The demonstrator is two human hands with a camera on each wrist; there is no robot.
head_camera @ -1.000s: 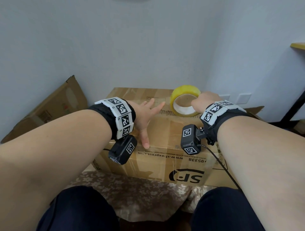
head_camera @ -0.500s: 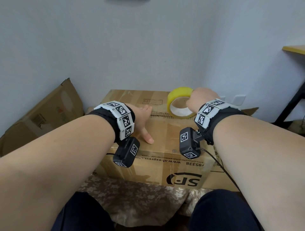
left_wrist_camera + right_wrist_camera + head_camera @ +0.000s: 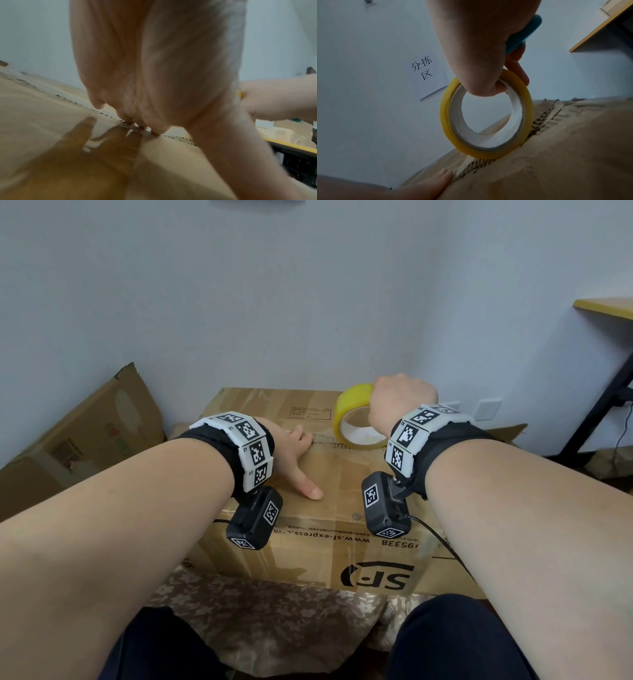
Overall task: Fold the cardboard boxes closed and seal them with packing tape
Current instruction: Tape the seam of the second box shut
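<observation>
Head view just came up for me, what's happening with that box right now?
A person is taping a closed cardboard box. The left hand presses its fingertips on the seam between the top flaps. The right hand grips a yellow tape roll, standing on edge on that seam, and also holds a teal tool that can't be identified. Another cardboard box leans against the wall.

Ahead of you a plain pale grey-blue wall [image 3: 239, 302] meets a second wall [image 3: 513, 320] in a corner, both evenly lit. A white paper sign [image 3: 428, 75] with black characters hangs on the wall. A white wall socket [image 3: 489, 409] sits low on the right. At your far right stands a yellow-topped desk [image 3: 606, 307] on a dark leg [image 3: 596, 412]. Below you lies a brown floral cloth [image 3: 260, 611].
</observation>
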